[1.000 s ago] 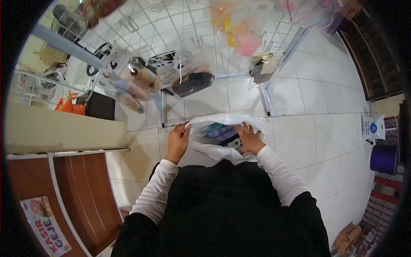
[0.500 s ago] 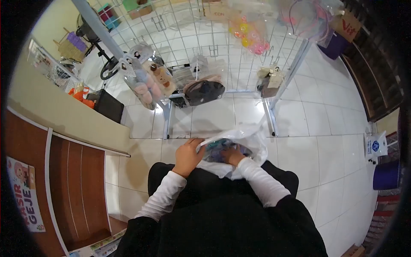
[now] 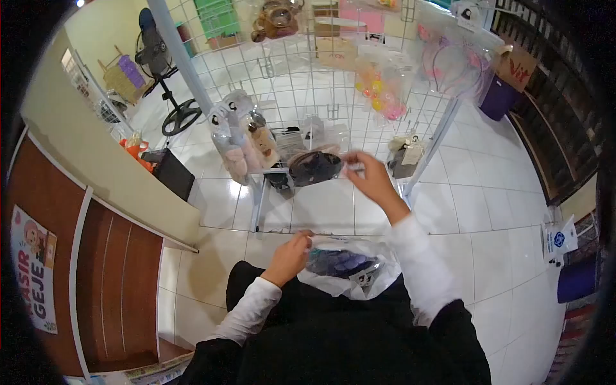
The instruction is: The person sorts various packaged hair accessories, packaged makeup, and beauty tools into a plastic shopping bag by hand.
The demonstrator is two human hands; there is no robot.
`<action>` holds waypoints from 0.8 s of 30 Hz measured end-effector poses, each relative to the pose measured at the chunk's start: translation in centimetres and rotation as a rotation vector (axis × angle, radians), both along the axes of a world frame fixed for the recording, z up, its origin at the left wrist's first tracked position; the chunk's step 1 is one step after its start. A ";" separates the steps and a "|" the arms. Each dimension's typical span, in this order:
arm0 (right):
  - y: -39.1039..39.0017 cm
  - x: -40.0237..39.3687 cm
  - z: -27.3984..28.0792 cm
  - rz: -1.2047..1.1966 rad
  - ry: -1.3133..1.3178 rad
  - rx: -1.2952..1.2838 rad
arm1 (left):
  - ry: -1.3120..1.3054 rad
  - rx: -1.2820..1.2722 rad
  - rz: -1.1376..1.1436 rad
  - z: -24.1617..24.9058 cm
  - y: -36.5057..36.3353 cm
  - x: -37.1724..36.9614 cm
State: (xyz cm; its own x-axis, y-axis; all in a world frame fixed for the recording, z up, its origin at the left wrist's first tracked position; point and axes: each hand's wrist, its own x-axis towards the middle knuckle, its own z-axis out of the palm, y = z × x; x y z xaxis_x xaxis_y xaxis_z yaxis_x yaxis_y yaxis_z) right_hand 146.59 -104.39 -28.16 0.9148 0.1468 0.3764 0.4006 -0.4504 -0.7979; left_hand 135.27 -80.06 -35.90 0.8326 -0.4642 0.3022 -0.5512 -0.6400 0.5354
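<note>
A white plastic bag (image 3: 378,287) lies open on my lap, with dark blue and purple packaged items (image 3: 343,262) inside. My left hand (image 3: 290,258) is closed at the bag's left rim. My right hand (image 3: 370,176) is stretched forward to the wire rack, its fingers apart and a little blurred. They are at the right edge of a dark item in clear packaging (image 3: 316,168) that hangs low on the rack; whether they touch it is hard to see.
The wire grid rack (image 3: 321,83) stands in front, with plush-like packs (image 3: 244,141) hanging left and a small pack (image 3: 405,155) right. To the left is a brown wooden shelf unit (image 3: 122,269). A black fan (image 3: 173,106) stands behind; a purple bin (image 3: 577,280) is at right.
My right hand has come out of the bag and moved forward to the hanging packs. My left hand stays by the bag's rim. The view has tilted up a little.
</note>
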 end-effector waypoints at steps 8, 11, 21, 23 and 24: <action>4.2 11.8 -1.8 -0.365 -0.330 -0.816 | -0.132 0.274 -0.269 0.7 0.9 -1.2; 4.5 11.3 -1.0 -0.342 -0.138 -0.881 | -0.098 0.268 -0.242 0.8 1.0 -1.2; 2.4 9.4 -0.7 0.099 0.167 -0.767 | -0.038 0.114 -0.174 -0.2 1.6 -0.3; 2.0 7.6 0.2 0.141 0.162 -0.772 | -0.043 0.077 -0.160 -0.5 1.6 0.0; 1.8 6.2 1.2 0.144 0.182 -0.785 | -0.037 0.062 -0.148 -0.5 1.5 0.1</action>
State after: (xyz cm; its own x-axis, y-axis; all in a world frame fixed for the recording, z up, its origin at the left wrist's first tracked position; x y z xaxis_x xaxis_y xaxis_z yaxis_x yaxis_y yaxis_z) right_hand 152.77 -102.56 -26.92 0.9036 0.4268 -0.0375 0.3920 -0.8589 -0.3296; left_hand 135.32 -78.58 -36.44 0.7429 -0.5995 0.2978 -0.6601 -0.5820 0.4749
